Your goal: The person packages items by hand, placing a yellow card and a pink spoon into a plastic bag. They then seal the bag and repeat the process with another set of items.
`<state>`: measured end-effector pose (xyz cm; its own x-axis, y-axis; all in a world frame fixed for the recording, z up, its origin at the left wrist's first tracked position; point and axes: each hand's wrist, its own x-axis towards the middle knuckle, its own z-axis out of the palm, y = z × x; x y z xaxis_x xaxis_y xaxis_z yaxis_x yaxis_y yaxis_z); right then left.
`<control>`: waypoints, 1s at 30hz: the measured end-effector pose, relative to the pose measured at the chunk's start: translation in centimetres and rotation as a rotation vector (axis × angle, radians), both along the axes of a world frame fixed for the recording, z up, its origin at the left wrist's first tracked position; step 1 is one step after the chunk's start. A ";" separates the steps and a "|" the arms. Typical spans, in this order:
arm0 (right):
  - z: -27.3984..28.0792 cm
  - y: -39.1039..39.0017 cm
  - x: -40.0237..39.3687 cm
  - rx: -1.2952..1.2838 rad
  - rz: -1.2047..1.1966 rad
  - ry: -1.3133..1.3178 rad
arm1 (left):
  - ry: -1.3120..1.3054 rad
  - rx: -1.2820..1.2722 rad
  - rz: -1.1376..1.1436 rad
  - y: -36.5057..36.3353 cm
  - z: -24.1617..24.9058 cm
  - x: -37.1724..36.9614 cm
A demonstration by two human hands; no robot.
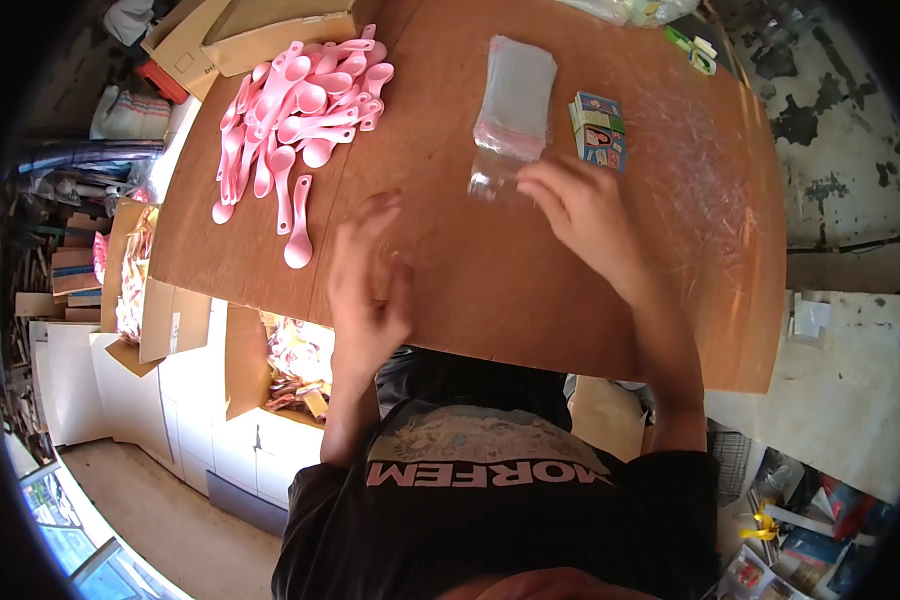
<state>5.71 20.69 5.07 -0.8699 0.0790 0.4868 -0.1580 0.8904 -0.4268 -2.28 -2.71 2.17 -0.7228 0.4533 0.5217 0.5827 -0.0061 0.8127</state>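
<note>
My right hand (pixel 580 212) pinches the edge of a clear plastic bag (pixel 495 178) just below a stack of clear plastic bags (pixel 517 90). Over the near part of the table my left hand (pixel 368 275) is held up, slightly blurred, fingers apart and nothing in them. To its left lies a single pink spoon (pixel 298 228), bowl toward me. Beyond that spreads a heap of pink plastic spoons (pixel 315 100). Right of the bag stack sits a small pile of printed cards (pixel 599 130), close to my right hand.
The brown wooden table (pixel 440 250) ends just before my body. Crumpled clear plastic film (pixel 705 170) covers its right side, with a green and white object (pixel 692 48) at the far corner. Cardboard boxes stand behind the spoons; an open box of packed items (pixel 300 365) is below left.
</note>
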 end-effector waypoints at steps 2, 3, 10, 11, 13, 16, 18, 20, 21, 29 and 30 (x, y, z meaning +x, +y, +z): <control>1.0 -2.0 2.3 -0.050 0.144 -0.149 | 0.064 -0.102 -0.025 1.4 1.7 0.5; 1.9 -2.9 3.3 -0.082 0.209 -0.217 | 0.207 -0.206 -0.090 1.9 1.9 0.6; 2.8 -1.2 5.2 -0.429 0.285 -0.288 | 0.010 -0.060 -0.540 2.6 -0.5 0.8; 2.8 -0.6 5.1 -0.549 0.252 -0.309 | -0.084 -0.075 -0.545 2.6 -0.6 1.0; 2.8 1.7 4.3 -0.391 0.028 -0.381 | -0.222 -0.068 -0.486 3.0 -0.3 1.8; 0.3 6.5 2.9 0.072 -0.277 -0.154 | -0.455 0.041 -0.394 3.0 -1.0 2.1; -1.0 8.4 2.9 0.221 -0.309 -0.113 | -0.573 0.198 -0.359 2.8 -1.9 1.9; -1.7 9.3 3.2 0.373 -0.334 -0.073 | -0.562 0.219 -0.351 2.6 -1.8 1.6; -2.0 9.5 3.3 0.294 -0.346 -0.121 | -0.550 0.232 -0.341 2.4 -1.9 1.3; -1.9 9.8 4.0 0.250 -0.325 -0.008 | -0.727 0.318 -0.339 2.9 -1.5 0.8; -0.7 8.8 4.2 0.296 -0.399 0.023 | -0.748 0.335 -0.364 2.9 -1.5 0.8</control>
